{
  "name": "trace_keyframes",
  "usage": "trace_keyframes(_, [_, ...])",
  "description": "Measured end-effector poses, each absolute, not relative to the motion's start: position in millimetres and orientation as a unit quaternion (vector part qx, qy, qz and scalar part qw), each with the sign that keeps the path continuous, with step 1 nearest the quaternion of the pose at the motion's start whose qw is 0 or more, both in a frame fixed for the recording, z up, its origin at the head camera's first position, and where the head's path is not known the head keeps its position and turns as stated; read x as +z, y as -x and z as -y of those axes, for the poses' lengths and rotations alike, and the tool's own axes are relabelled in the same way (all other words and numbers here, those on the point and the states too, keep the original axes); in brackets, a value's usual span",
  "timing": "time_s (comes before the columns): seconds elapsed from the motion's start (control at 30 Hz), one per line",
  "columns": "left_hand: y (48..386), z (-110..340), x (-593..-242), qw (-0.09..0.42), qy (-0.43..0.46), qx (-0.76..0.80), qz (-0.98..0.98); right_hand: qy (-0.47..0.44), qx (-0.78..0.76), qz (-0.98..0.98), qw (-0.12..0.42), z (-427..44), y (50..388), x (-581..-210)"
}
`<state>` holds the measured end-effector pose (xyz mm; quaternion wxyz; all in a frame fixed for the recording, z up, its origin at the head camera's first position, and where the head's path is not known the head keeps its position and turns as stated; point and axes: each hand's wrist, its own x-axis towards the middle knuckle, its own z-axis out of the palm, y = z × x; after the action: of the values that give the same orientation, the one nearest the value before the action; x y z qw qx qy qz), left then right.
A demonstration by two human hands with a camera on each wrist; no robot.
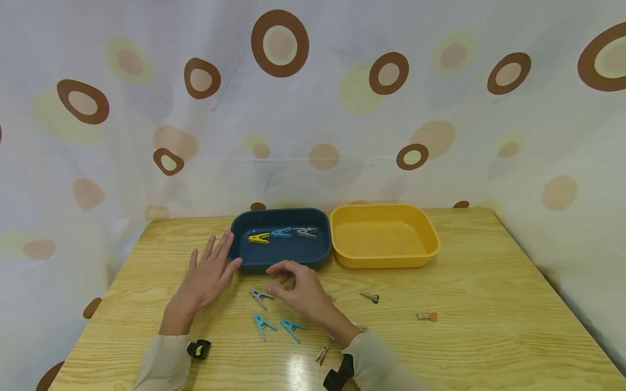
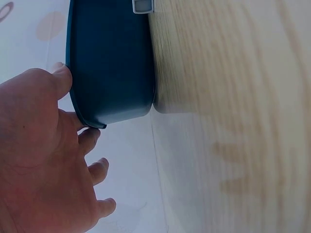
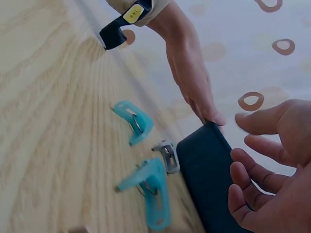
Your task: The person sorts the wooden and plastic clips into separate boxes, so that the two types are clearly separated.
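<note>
your right hand (image 1: 300,290) hangs by the front rim of the blue tray (image 1: 283,252), fingers bent, thumb apart from them, nothing between. your left hand (image 1: 207,274) touches the tray's left end, fingers straight and spread, thumb near the front corner. three plastic pegs (image 1: 259,238) lie inside; a grey peg (image 1: 257,294) and two blue pegs (image 1: 289,326) lie on the table (image 1: 489,282) in front.

a hard left push could slide that tray into the yellow tray (image 1: 386,263) just beside it. your right forearm crosses above some wooden pegs (image 1: 322,354), so a low sweep might scatter them, and too little lift could knock your knuckles on the front rim.

the patterned cloth (image 1: 293,184) leaves you little room behind the trays; your freest room runs right, past the orange-tipped peg (image 1: 427,316).
</note>
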<state>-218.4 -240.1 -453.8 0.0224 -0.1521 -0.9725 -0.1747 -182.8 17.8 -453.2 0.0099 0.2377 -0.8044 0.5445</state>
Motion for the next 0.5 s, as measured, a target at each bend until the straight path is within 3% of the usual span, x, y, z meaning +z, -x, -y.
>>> trace_keyframes(0.27, [216.8, 242.1, -453.6, 0.018, 0.152, -0.183, 0.971, -0.213, 0.519, 0.827, -0.042, -2.5, 180.2, -469.2])
trace_keyframes(0.5, [217.5, 240.9, -452.0, 0.021, 0.157, -0.181, 0.971, -0.211, 0.467, 0.858, -0.022, 2.6, 181.6, -482.5])
